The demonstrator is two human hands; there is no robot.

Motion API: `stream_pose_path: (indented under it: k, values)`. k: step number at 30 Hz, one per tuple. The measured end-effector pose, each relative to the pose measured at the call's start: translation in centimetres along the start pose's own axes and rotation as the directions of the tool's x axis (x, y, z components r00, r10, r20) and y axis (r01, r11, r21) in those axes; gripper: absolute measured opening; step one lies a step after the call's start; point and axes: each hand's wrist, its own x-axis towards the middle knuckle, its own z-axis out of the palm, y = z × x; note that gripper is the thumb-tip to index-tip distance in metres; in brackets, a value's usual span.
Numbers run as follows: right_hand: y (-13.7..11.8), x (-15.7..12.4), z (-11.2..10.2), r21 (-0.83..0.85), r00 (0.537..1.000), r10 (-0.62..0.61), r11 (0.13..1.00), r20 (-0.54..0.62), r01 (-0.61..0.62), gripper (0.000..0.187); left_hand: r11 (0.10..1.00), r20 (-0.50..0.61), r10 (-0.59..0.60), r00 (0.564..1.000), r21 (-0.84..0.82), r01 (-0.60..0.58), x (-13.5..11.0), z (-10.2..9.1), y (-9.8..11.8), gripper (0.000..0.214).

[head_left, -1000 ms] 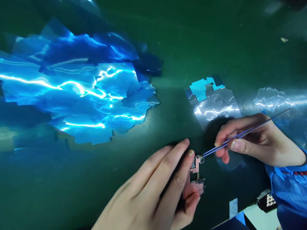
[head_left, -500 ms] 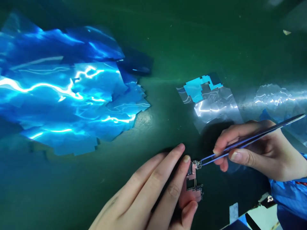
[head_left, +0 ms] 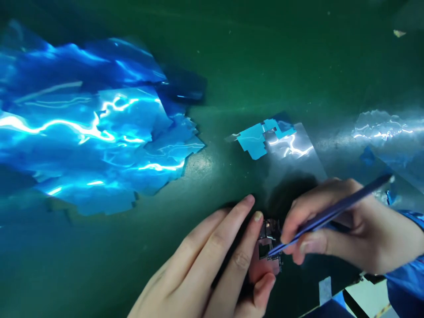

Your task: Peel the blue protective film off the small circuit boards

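Between the index finger and thumb of my left hand (head_left: 212,260) is a small circuit board (head_left: 267,266) with pinkish copper-coloured areas and a square gap. Its left side is hidden by my fingers; the other fingers stretch out over the table. My right hand (head_left: 361,238) is closed around blue tweezers (head_left: 346,204). The tweezer tips are near together at the board's gap, on its right side. Whether they pinch anything is too small to tell.
A large heap of shiny blue film sheets (head_left: 126,119) covers the left. Beyond my right hand lies a clear film (head_left: 298,141) with a cyan cut-out film piece (head_left: 253,141). More clear film (head_left: 380,128) lies at right, and a tape strip (head_left: 325,290) is by the table's lower edge.
My right hand has moved down and left, bringing the tweezer tips from the board's top end to its middle. The tips have drawn together. The cyan piece has shifted left and down.
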Motion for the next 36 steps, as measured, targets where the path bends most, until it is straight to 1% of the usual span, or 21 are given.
stream_pose_path:
  k: [3, 4, 6, 8, 12, 16, 19, 22, 24, 28, 31, 33, 36]
  values:
    - [0.27, -0.37, -0.24, 0.062, 0.991, -0.057, 0.996, -0.125, 0.066, 0.007, 0.999, -0.033, 0.002, 0.999, 0.053, 0.0, 0.24, 0.19, 0.1, 0.029]
    - [0.34, -0.51, -0.4, 0.052, 0.984, -0.08, 0.995, -0.158, 0.09, 0.008, 0.999, -0.044, 0.0, 0.999, 0.05, 0.003, 0.28, 0.26, 0.16, 0.028]
    - [0.41, -0.73, -0.71, 0.003, 0.976, -0.112, 0.993, -0.187, 0.115, 0.009, 0.999, -0.064, -0.016, 0.998, 0.037, 0.019, 0.29, 0.39, 0.26, 0.028]
    - [0.42, -0.85, -0.9, -0.047, 0.975, -0.123, 0.992, -0.184, 0.116, 0.009, 0.999, -0.062, -0.021, 0.998, 0.028, 0.023, 0.21, 0.44, 0.28, 0.029]
    - [0.42, -0.79, -0.84, -0.123, 0.976, -0.16, 0.982, -0.149, 0.142, 0.01, 1.0, -0.025, -0.011, 1.0, 0.013, 0.012, 0.07, 0.34, 0.19, 0.03]
    - [0.49, -0.61, -0.71, -0.19, 0.971, -0.178, 0.971, -0.16, 0.147, 0.008, 1.0, -0.017, -0.019, 1.0, 0.023, 0.019, 0.09, 0.18, 0.1, 0.032]
    - [0.5, -0.66, -0.74, -0.182, 0.97, -0.176, 0.973, -0.166, 0.145, 0.008, 0.999, -0.003, 0.012, 1.0, 0.032, -0.012, 0.14, 0.06, 0.04, 0.033]
    - [0.42, -0.81, -0.78, -0.159, 0.971, -0.142, 0.981, -0.19, 0.113, 0.008, 0.998, 0.006, 0.049, 0.999, 0.038, -0.049, 0.16, -0.06, -0.03, 0.033]
    - [0.37, -0.86, -0.79, -0.151, 0.972, -0.13, 0.983, -0.197, 0.101, 0.009, 0.998, -0.003, 0.049, 0.999, 0.038, -0.049, 0.16, -0.11, -0.07, 0.033]
    - [0.41, -0.79, -0.79, -0.15, 0.97, -0.145, 0.982, -0.194, 0.116, 0.008, 0.998, -0.017, 0.058, 0.998, 0.025, -0.058, 0.16, 0.01, -0.09, 0.031]
    - [0.49, -0.66, -0.78, -0.157, 0.969, -0.158, 0.979, -0.19, 0.129, 0.008, 1.0, -0.016, 0.02, 1.0, 0.017, -0.02, 0.12, 0.18, -0.03, 0.03]
    - [0.53, -0.59, -0.75, -0.152, 0.968, -0.169, 0.978, -0.188, 0.141, 0.008, 1.0, -0.003, 0.016, 1.0, 0.017, -0.016, 0.1, 0.25, 0.02, 0.031]
    - [0.6, -0.57, -0.65, -0.155, 0.971, -0.18, 0.975, -0.158, 0.156, 0.009, 0.999, -0.017, 0.026, 1.0, 0.019, -0.026, 0.08, 0.26, 0.06, 0.031]
